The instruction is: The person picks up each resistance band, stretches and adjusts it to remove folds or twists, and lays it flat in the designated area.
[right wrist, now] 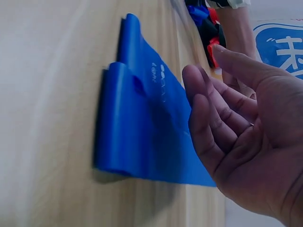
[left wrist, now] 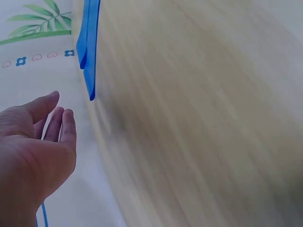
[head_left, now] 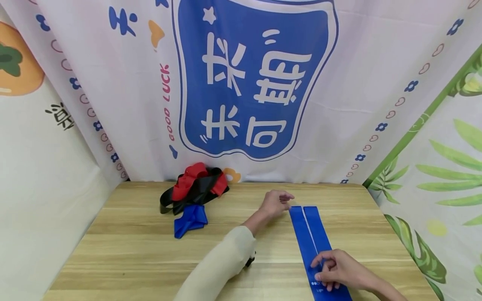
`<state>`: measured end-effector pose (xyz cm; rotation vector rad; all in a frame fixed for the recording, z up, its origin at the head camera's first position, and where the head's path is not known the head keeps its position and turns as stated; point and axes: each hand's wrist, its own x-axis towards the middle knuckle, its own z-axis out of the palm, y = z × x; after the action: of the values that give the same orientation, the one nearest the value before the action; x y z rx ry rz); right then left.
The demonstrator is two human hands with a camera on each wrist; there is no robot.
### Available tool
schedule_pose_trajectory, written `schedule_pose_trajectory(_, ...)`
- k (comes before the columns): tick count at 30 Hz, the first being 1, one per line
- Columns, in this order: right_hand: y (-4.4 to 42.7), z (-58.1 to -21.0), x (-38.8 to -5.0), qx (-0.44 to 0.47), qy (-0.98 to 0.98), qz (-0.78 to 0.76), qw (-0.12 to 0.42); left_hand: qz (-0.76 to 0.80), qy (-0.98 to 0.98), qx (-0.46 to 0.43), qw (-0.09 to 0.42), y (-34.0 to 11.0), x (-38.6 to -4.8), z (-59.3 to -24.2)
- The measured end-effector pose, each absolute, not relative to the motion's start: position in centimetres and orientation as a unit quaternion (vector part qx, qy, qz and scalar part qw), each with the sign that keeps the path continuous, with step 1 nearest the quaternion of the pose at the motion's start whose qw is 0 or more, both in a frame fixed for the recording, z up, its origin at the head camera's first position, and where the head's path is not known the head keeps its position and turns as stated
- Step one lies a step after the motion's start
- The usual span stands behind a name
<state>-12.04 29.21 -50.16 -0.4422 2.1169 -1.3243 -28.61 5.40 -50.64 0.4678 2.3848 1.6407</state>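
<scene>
Two flat blue resistance bands [head_left: 301, 236] lie side by side lengthwise on the right half of the table, with a narrow gap between them. White dots and the word "Light" mark the near part of one. Just left of their far ends is my left hand [head_left: 275, 203], its fingers loosely bent and holding nothing. My right hand [head_left: 337, 269] hovers over the near part of the bands, fingers relaxed and slightly curled. In the right wrist view, the rounded near ends of the bands [right wrist: 118, 123] show beside that hand, apart from its fingers.
A heap of red bands [head_left: 190, 182] and black bands [head_left: 201, 194] lies at the table's back left. In front of it is a crumpled blue band [head_left: 191, 220]. A printed curtain [head_left: 339, 138] hangs behind the wooden table [head_left: 124, 251].
</scene>
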Motion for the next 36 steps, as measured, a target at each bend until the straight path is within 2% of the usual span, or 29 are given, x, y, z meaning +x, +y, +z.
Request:
schedule_pose_trajectory(18, 26.0, -50.3, -16.1, -0.209, 0.803, -0.496, 0.254, 0.552, 0.804, 0.214, 0.061, 0.1, -26.9, -49.1)
schedule_pose_trajectory(36, 21.9, -50.2, -18.8, -0.242, 0.842, -0.450, 0.173, 0.536, 0.819, 0.203, 0.008, -6.5, -24.4, -46.8)
